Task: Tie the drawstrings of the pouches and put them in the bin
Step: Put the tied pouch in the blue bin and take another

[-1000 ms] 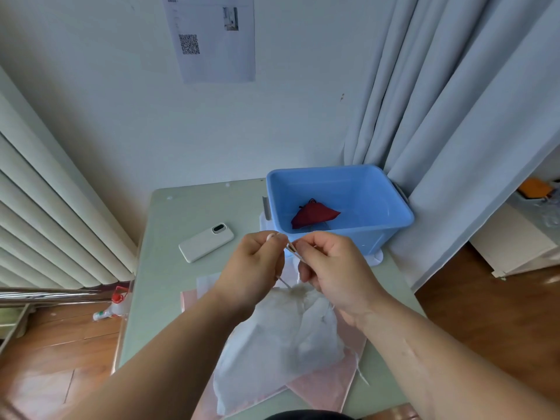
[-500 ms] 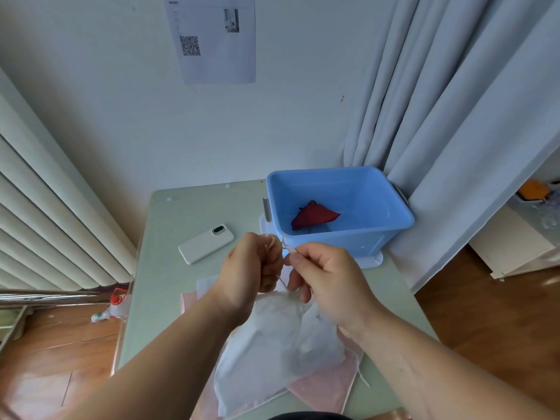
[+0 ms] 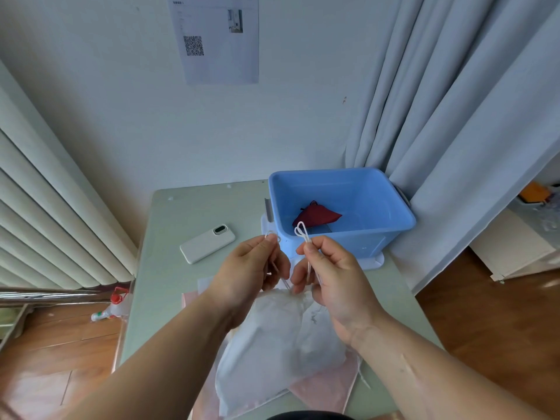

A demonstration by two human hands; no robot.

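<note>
While the left hand point(image 3: 251, 268) and right hand point(image 3: 330, 277) each pinch a loop of thin white drawstring point(image 3: 301, 231) above the white fabric pouch point(image 3: 272, 344) at lower centre on the pale green desk point(image 3: 188, 213), tying looks midway; next, cross and cinch the loops before reaching the blue plastic bin point(image 3: 348, 241).

This is looking like a room in a home, set up as a small work corner. Long pale grey curtains point(image 3: 454, 101) are hanging down to a warm wood-plank floor point(image 3: 500, 313), a low cream cabinet point(image 3: 515, 253) is standing at the right edge, and a red-capped plastic bottle point(image 3: 112, 307) is sitting on the floor beside the table. A printed sheet with a QR code point(image 3: 216, 40) is hanging on the plain white wall above a small pale green table point(image 3: 188, 213), which is carrying a white phone point(image 3: 207, 244) and a blue plastic bin point(image 3: 348, 241).
</note>
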